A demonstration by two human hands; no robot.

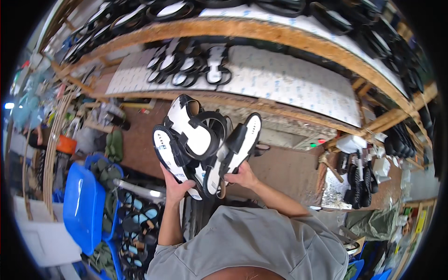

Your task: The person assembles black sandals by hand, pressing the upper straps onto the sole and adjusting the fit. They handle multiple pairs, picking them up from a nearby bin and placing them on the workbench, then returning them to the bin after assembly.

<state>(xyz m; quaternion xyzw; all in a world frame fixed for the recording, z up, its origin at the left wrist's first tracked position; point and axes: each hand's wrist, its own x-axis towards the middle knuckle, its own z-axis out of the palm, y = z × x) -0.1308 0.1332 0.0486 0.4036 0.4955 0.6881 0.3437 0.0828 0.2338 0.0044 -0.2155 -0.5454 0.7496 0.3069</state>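
Note:
Between my two hands is a bunch of sandals with white insoles and black straps. My left hand [176, 186] closes around the lower end of the left sandal [162, 143], its thumb pressed on the white insole. My right hand [243, 176] grips the right sandal [250, 130] by its side, the thumb lying across it. Wedged between them on top is another sandal [199, 140], its round black strap loop facing up. More sandal parts show beneath, partly hidden.
Ahead stands a wooden rack whose lower shelf [289, 79] has a white printed covering and several sandals [215, 67]. More sandals [170, 10] line the upper shelf. At left are a blue tub [83, 207] and a pile of sandals [140, 219]. Dark footwear [359, 184] lies at right.

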